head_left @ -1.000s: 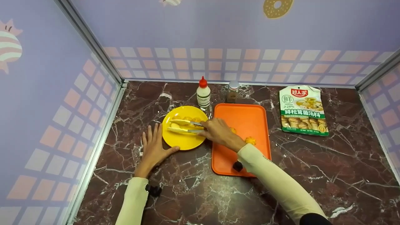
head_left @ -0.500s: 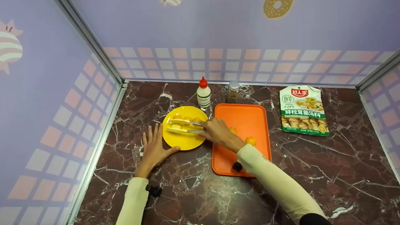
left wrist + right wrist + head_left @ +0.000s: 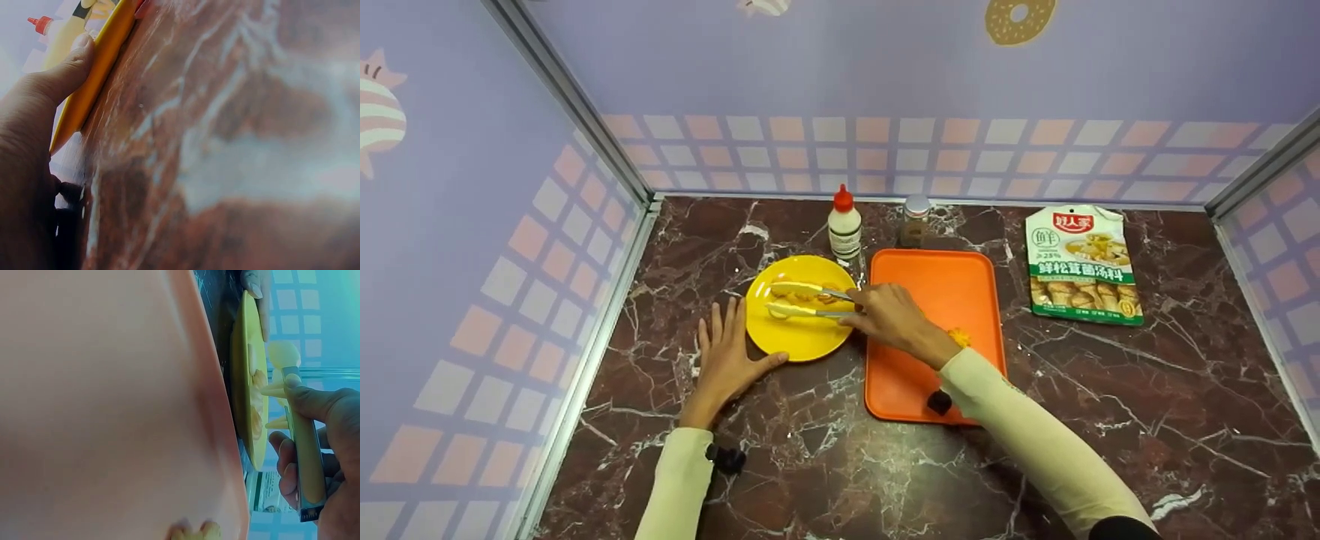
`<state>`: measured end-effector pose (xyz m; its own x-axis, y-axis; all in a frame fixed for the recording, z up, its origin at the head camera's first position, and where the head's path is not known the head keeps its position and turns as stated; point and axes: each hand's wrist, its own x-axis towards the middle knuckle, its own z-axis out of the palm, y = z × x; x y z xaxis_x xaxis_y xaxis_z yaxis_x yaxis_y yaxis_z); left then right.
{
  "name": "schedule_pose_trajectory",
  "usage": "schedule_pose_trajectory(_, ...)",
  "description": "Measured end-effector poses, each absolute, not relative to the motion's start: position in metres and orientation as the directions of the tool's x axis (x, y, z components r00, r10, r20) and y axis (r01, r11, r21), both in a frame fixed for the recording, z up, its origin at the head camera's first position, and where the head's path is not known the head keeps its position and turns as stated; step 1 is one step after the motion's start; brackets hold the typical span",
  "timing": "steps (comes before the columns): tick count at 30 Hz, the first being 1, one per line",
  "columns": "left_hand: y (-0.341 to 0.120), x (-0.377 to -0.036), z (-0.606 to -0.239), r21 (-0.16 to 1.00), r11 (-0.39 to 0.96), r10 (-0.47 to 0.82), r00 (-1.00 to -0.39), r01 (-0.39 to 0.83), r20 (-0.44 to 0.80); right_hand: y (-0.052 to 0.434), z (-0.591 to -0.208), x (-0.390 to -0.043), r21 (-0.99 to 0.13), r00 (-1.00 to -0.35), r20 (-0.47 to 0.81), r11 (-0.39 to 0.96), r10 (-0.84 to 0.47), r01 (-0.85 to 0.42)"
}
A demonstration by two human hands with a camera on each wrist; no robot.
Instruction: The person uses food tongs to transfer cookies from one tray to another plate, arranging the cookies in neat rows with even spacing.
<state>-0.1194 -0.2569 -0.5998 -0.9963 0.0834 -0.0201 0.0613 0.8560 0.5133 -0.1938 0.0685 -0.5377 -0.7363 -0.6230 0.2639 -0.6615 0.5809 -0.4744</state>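
A round yellow plate holds several small golden, baked-looking pieces. My left hand lies at its left side, fingers straight and thumb at the front rim; the left wrist view shows the thumb against the plate's edge. My right hand grips a pair of tongs with metal handles and pale yellow ends. The tongs' arms are spread apart over the plate. In the right wrist view the thumb presses on the tongs, whose tips point at the pieces.
An orange tray lies right of the plate under my right forearm, with a golden piece on it. Behind stand a red-capped squeeze bottle and a small jar. A food pouch lies far right. Walls border the table.
My right hand and the tongs have shifted slightly to the right, and the hand now covers a piece on the tray. The left hand stays at the plate. The head view has turned a little.
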Motion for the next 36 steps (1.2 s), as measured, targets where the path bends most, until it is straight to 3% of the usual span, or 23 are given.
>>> schedule_pose_trajectory(22, -0.259, -0.119, -0.601, 0.534, 0.842, 0.098, -0.995, 0.074, -0.016, 0.128, -0.529, -0.181, -0.485, -0.781, 0.318, 0.616, -0.537, -0.621)
schedule_pose_trajectory(36, -0.257, -0.120, -0.602, 0.534, 0.841, 0.103, -0.995, 0.085, -0.004, 0.165, -0.525, -0.170, -0.450, -0.773, 0.397, 0.629, -0.495, -0.634)
